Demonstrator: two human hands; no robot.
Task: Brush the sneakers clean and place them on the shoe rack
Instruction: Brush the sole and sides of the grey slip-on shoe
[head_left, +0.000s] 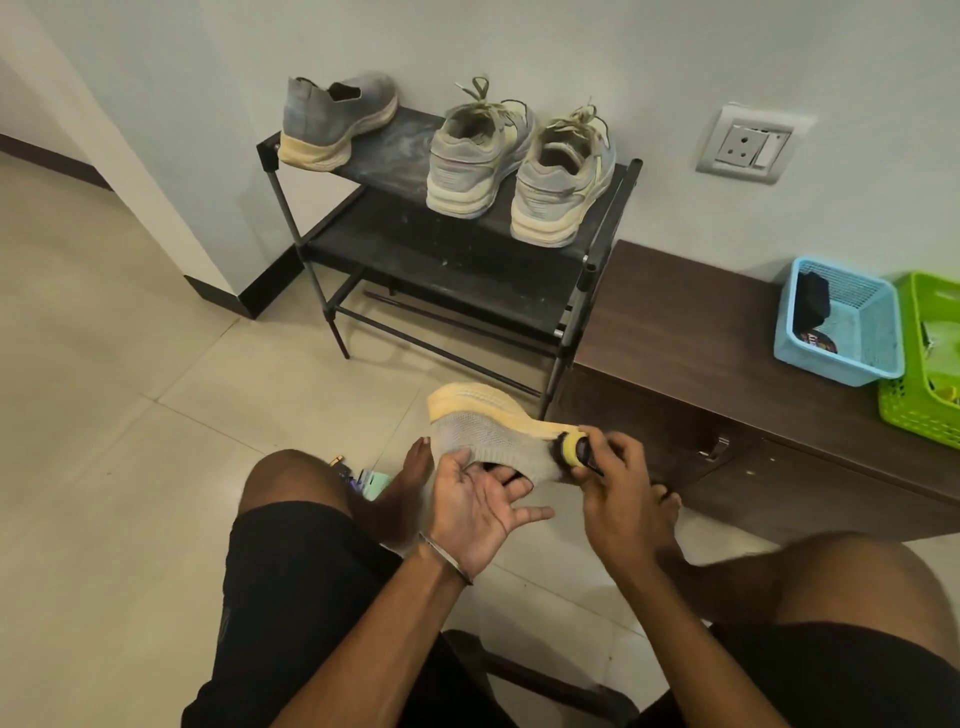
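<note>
A grey knit sneaker (485, 428) with a yellow sole lies on its side in front of my knees. My left hand (475, 506) holds it from below, thumb on the upper and fingers reaching into its opening. My right hand (618, 493) grips a small yellow and black brush (571, 449) whose bristles press against the sneaker's toe. On the top shelf of the black shoe rack (400, 171) stand the matching grey sneaker (332, 122) at the left and a pair of laced grey sneakers (519, 166) at the right.
A dark wooden bench (691, 332) stands right of the rack, bearing a blue basket (841, 322) and a green basket (924, 364). Small items (363, 480) lie on the tiled floor by my left knee. A wall socket (748, 148) sits above the bench.
</note>
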